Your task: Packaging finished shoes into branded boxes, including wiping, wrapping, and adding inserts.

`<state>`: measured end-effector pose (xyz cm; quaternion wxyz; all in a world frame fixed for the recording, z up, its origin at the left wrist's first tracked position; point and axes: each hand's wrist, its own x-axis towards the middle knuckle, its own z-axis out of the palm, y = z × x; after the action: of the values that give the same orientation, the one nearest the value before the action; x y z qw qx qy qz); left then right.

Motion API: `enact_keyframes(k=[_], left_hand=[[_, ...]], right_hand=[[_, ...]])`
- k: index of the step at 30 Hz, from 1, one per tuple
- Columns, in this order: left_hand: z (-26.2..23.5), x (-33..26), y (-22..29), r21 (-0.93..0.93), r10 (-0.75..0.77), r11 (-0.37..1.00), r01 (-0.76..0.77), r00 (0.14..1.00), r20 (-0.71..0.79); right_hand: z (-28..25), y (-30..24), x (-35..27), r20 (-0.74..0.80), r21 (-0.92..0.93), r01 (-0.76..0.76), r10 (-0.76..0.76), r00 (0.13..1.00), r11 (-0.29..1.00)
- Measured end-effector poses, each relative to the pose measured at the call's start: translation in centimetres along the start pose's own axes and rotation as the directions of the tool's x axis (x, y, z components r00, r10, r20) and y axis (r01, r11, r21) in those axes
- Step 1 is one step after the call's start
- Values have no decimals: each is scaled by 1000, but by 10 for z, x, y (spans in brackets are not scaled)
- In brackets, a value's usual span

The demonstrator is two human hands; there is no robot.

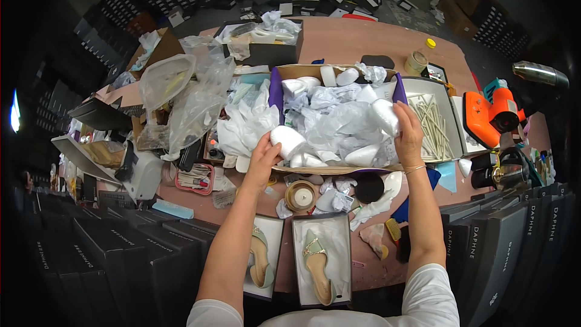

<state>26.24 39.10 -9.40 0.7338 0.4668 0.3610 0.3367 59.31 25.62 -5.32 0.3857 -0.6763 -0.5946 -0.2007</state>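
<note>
My left hand (264,156) is closed on a white rounded shoe insert (287,142) at the near left corner of a purple-sided box (276,94). At the box's right side, my right hand (410,135) grips a second white rounded shoe insert (385,117). Between the hands the box is filled with crumpled white tissue paper (339,122) and more white inserts. Below, nearer to me, a pale green pointed flat shoe (316,260) with a gold trim lies in an open shoebox (344,245). Its mate (260,260) is in another shoebox, partly hidden by my left forearm.
Thin pale sticks (431,122) fill a box on the right, beside an orange tool (505,109). A round tin (301,196) and a brush (393,230) lie near me. Clear plastic bags (203,97) heap at left. Stacked dark shoeboxes (130,254) flank both sides.
</note>
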Motion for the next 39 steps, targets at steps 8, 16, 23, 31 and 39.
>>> enact_keyframes(k=[8,16,23,31,39], left_hand=[[6,0,-3,82,-24,996,25,1000,-15],[13,6,-13,232,17,973,-13,1000,-17],[16,0,-9,269,14,963,-14,1000,3],[16,0,-18,427,76,901,-73,997,10],[10,5,-26,383,86,920,-87,996,20]], right_hand=[[-11,2,22,-219,58,-117,127,968,991],[67,-9,-3,269,174,-151,101,958,973],[135,-77,-18,725,-61,-148,146,673,987],[97,-29,1,614,259,-314,95,783,913],[66,80,-21,853,-228,-34,217,474,973]])
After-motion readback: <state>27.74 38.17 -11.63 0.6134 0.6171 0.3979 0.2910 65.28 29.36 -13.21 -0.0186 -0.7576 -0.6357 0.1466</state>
